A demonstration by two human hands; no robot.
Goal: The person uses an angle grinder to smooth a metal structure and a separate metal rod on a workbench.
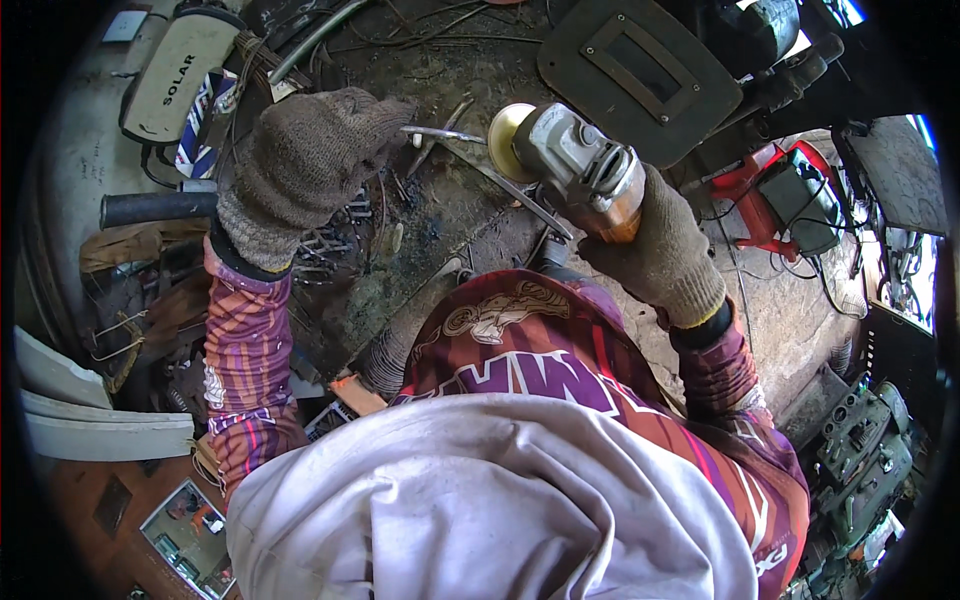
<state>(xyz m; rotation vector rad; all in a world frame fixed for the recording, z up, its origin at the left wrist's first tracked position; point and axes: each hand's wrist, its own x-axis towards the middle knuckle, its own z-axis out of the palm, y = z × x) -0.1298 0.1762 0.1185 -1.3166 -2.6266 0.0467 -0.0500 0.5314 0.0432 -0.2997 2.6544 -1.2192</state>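
Observation:
My left hand (315,160), in a thick brown knit glove, is closed round a slim curved metal piece (445,132). Most of that piece is hidden in the glove; its free end sticks out to the right. In a similar glove, my right hand (665,250) grips an angle grinder (580,155) with a grey metal head and an orange body. The grinder's pale yellow disc (508,142) is at the tip of the metal piece; whether they touch, I cannot tell. Below them, a flat metal strip (515,195) lies slanting across the worktop.
The dark, dirty worktop (430,240) carries several loose metal bits (325,245) on the left. A welding hand shield (640,65) lies beyond the grinder. Further left rests a long pale casing (178,80). A red-framed machine (790,200) with cables stands on the right.

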